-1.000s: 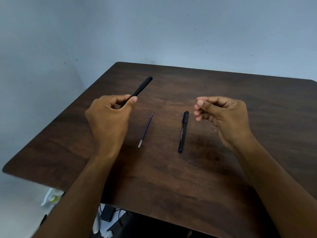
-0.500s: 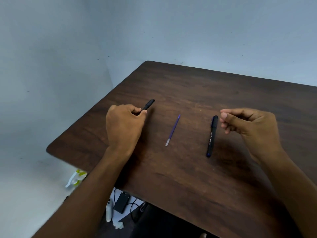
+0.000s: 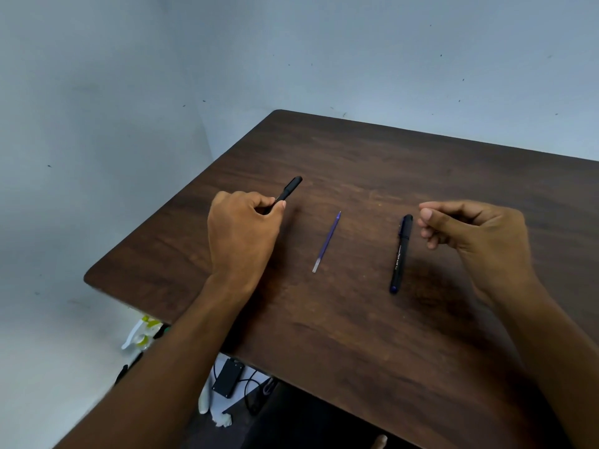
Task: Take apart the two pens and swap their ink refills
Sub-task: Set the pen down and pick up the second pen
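Dark wood grain runs across the surface (image 3: 356,335) in front of you, with a pale blue wall behind it and some clutter on the floor below its near left edge.

Nearest to you among the task's things lies the whole pen (image 3: 401,253), capped and flat on the wood, blue end toward you. It appears untouched, so its refill is probably inside. Just left of it, well apart from both hands, the blue refill (image 3: 326,242) lies bare on the wood, likely parked there so it cannot be confused with the other one.

Your right hand (image 3: 476,234) hovers just beside the cap end of the whole pen without touching it. Its grip is loosely curled, thumb and forefinger near each other; I see nothing between them, though something tiny could be hidden there. It looks placed to pick that pen up.

Farther off, your left hand (image 3: 243,231) has its grip closed around the empty barrel (image 3: 290,188), fingers and thumb wrapped on its lower part, the black end poking out toward the far corner. You seem to be setting it aside, low over the wood, clear of the refill.
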`<state>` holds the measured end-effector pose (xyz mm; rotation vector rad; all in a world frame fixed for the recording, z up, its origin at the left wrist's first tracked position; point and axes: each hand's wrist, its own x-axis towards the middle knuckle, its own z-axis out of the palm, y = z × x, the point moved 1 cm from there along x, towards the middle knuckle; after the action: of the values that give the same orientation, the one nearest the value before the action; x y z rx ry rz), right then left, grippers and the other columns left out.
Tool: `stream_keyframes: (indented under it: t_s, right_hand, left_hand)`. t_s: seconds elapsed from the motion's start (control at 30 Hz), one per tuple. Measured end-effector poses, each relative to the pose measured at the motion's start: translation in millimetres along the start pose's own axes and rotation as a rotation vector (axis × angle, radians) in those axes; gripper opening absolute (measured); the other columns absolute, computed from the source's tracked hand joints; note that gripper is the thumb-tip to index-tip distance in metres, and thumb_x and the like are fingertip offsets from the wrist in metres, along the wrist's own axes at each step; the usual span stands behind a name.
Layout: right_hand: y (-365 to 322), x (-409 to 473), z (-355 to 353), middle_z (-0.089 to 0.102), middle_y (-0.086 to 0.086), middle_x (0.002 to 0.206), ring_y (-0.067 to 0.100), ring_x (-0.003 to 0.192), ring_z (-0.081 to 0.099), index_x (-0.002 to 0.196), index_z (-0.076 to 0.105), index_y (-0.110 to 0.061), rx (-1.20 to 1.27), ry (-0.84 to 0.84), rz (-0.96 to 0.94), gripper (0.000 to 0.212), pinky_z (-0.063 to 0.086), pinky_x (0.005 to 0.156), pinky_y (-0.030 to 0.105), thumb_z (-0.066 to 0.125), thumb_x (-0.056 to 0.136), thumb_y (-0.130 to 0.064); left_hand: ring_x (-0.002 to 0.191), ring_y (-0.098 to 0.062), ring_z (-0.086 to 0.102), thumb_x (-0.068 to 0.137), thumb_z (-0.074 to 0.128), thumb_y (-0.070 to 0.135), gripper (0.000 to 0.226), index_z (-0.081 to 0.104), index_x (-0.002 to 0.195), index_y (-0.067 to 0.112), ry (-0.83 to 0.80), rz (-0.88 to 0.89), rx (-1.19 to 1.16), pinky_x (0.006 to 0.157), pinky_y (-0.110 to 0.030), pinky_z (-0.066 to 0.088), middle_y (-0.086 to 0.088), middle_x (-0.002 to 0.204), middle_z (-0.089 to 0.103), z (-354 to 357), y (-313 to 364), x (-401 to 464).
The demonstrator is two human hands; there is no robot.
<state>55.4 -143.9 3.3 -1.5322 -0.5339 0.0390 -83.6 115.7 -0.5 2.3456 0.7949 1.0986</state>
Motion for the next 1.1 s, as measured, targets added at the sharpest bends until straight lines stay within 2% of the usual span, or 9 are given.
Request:
stream_keyframes:
  t_s: [0.37,0.7,1.1]
  right_hand:
    - [-0.5,0.6,-2.1,0.074,0.013,0.075,0.023,0.064,0.066,0.095,0.076,-0.003,-0.012,0.013,0.01,0.01,0.054,0.054,0.025,0.074,0.085,-0.005]
    - [-1.9,0.5,-3.7,0.075,0.012,0.076,0.022,0.064,0.067,0.095,0.076,-0.005,-0.03,0.027,0.027,0.01,0.054,0.054,0.025,0.074,0.085,-0.006]
    - [-2.8,0.7,-5.1,0.075,0.012,0.076,0.022,0.063,0.067,0.094,0.076,-0.005,-0.047,0.034,0.012,0.01,0.055,0.055,0.025,0.075,0.085,-0.008]
  left_hand:
    - [0.08,-0.013,0.065,0.085,0.074,0.042,0.026,0.078,0.1,0.021,0.016,0.021,-0.023,0.071,-0.039,0.058,0.009,0.083,0.075,-1.6,1.8,0.5]
    - [0.082,-0.013,0.065,0.085,0.074,0.041,0.027,0.078,0.102,0.021,0.001,-0.001,0.005,0.073,-0.039,0.059,0.008,0.084,0.075,1.7,-2.6,3.0]
    - [0.081,-0.014,0.062,0.086,0.073,0.039,0.022,0.079,0.099,0.022,0.008,-0.036,0.041,0.068,-0.036,0.055,0.009,0.082,0.073,1.2,-6.0,3.3]
